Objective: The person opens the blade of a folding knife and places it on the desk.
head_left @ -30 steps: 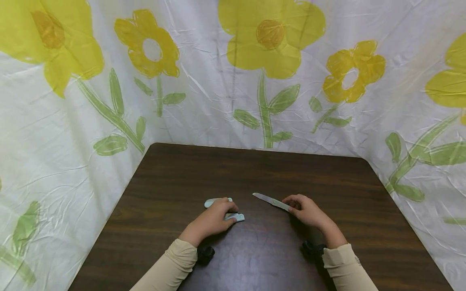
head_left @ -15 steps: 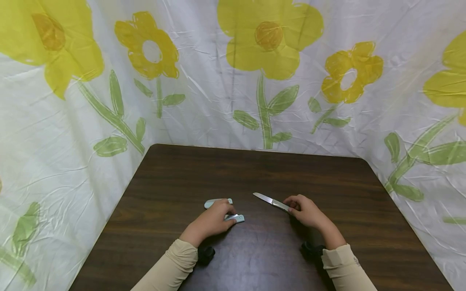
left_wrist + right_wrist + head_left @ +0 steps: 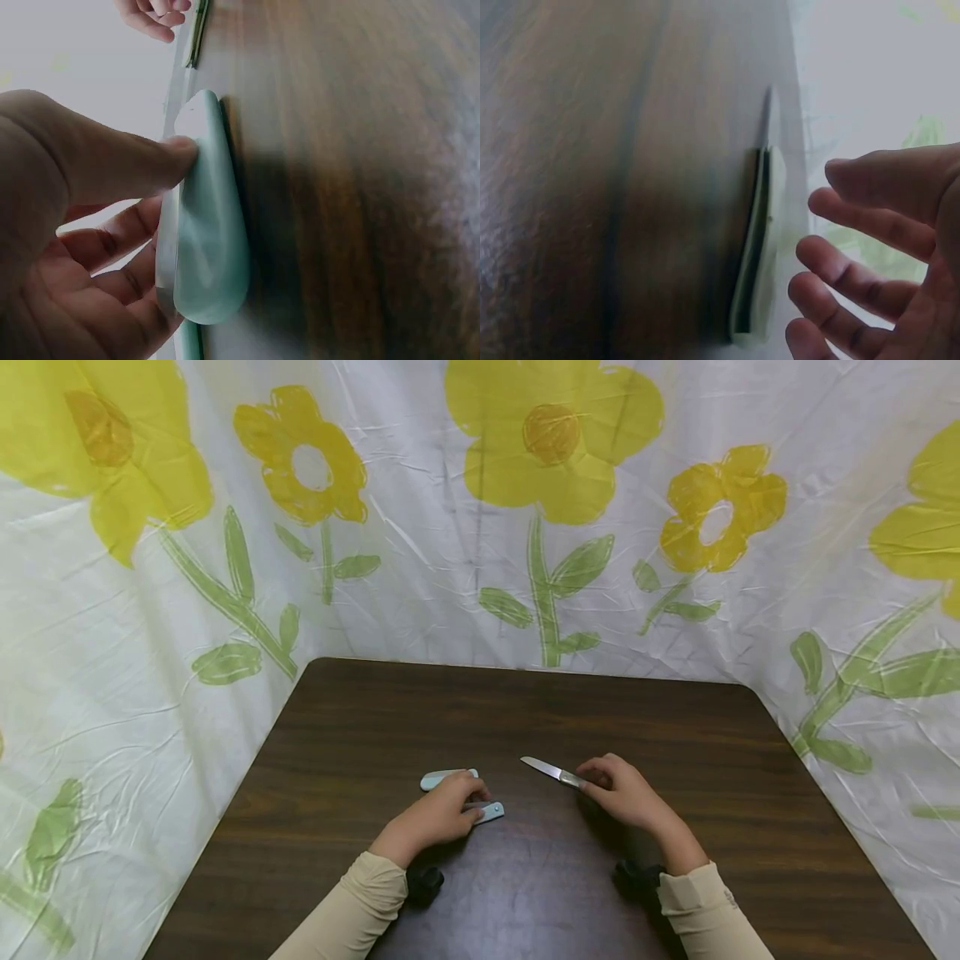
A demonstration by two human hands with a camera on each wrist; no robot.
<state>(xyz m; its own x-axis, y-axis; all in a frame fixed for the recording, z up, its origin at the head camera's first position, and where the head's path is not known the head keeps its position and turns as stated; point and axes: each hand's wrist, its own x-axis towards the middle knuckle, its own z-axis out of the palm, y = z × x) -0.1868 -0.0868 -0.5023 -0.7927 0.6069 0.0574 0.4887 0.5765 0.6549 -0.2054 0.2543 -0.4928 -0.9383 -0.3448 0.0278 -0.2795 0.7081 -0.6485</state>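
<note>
A light-blue folding knife (image 3: 491, 812) lies under my left hand (image 3: 435, 810); the left wrist view shows the thumb on its pale teal handle (image 3: 214, 240) and the curled fingers behind it. Beyond that hand is a second light-blue folding knife (image 3: 442, 778), partly covered by the fingers in the head view. To the right, a folding knife with its blade out (image 3: 542, 767) rests on the table. My right hand (image 3: 630, 793) hovers over its handle. In the right wrist view, the loosely bent fingers (image 3: 840, 270) stand apart from the pale green handle (image 3: 761, 247).
The dark wood table (image 3: 525, 710) spreads around both hands. A white cloth (image 3: 420, 593) with yellow flowers hangs behind and along its sides. Black wrist cameras (image 3: 425, 887) sit below both wrists.
My right hand has shifted slightly left and away from me, covering more of the knife's handle. My left hand stays in place, while less silver shows on its knife.
</note>
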